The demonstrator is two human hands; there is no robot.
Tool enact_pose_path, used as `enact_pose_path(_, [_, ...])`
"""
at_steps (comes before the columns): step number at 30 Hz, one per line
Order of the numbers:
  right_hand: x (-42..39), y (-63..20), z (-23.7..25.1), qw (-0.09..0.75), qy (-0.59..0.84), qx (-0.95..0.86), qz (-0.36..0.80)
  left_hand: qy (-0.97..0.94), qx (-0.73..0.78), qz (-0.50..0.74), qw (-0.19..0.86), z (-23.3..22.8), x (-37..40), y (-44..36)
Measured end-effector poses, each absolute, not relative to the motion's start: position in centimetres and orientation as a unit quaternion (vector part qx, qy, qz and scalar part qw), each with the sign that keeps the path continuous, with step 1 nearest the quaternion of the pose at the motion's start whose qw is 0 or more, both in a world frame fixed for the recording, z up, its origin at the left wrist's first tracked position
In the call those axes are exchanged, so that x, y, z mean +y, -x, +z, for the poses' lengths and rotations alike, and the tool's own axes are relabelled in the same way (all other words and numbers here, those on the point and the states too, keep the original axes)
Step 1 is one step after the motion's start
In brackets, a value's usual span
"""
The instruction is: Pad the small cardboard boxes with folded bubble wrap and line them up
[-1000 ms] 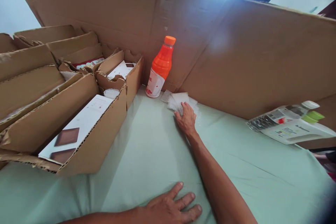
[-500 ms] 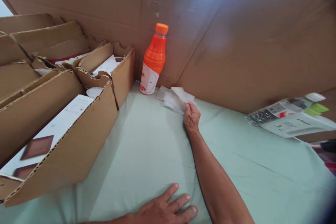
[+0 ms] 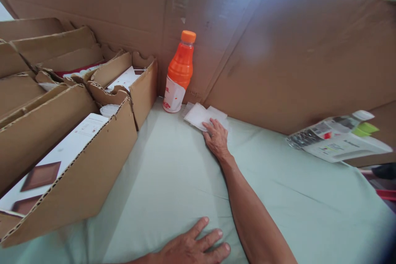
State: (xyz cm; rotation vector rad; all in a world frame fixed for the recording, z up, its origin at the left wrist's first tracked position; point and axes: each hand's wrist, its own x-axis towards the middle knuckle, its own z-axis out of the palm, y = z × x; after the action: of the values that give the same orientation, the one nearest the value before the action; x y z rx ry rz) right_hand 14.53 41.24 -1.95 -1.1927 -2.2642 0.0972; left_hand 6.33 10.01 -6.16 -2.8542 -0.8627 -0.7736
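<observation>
My right hand [image 3: 217, 137] rests with bent, spread fingers on the near edge of a small pile of thin white sheets [image 3: 198, 116], which look like paper or bubble wrap. The pile lies against the foot of the cardboard wall. Just left of it stands an orange drink bottle [image 3: 179, 72] with an orange cap and white label. Down at the front edge of the view, my left hand [image 3: 193, 243] lies flat on the pale green cloth [image 3: 154, 173], fingers apart, holding nothing.
Open cardboard boxes [image 3: 89, 169] crowd the left side; a white carton with brown squares [image 3: 64, 152] sits in the nearest. At the right, a clear plastic bottle [image 3: 315, 132] and a white bottle with a green cap [image 3: 349, 146] lie tilted by the cardboard wall [image 3: 293, 57].
My right hand has let go of the pinched white sheet, which now lies flat on the pile, and its fingers have opened over it. The left hand stays in place.
</observation>
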Motion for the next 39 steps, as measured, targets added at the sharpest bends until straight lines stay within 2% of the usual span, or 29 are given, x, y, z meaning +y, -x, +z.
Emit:
enact_pose_path(7, [42.4,-14.3,-1.1,0.366,0.462,-0.807,0.029,0.924,-0.286,-0.24,0.086,-5.5,10.1,-5.9])
enact_pose_path(9, [42.2,-13.9,-0.8,0.344,0.467,-0.814,0.004,0.919,-0.291,-0.244,0.102,-5.6,10.1,-5.9])
enact_pose_path(12, [41.4,-13.5,-0.6,0.254,0.467,-0.847,-0.02,0.917,-0.292,-0.251,0.104,-5.9,10.0,-6.0])
enact_pose_path(14, [40.8,-13.4,-0.5,0.227,0.472,-0.852,-0.029,0.92,-0.29,-0.249,0.092,-6.1,10.0,-6.1])
enact_pose_path(20, [38.6,-12.9,0.6,0.247,0.464,-0.847,-0.077,0.924,-0.289,-0.242,0.069,-6.6,9.9,-6.3])
enact_pose_path(25, [36.7,-11.5,1.1,0.229,0.463,-0.855,-0.05,0.919,-0.29,-0.253,0.082,-6.9,9.8,-6.6])
enact_pose_path(31, [36.6,-11.5,0.7,0.192,0.471,-0.86,-0.032,0.877,-0.311,-0.348,0.111,-5.9,10.0,-6.7])
enact_pose_path(39, [36.7,-11.9,1.6,0.198,0.498,-0.844,-0.014,0.883,-0.288,-0.35,0.119,-4.7,10.4,-6.2])
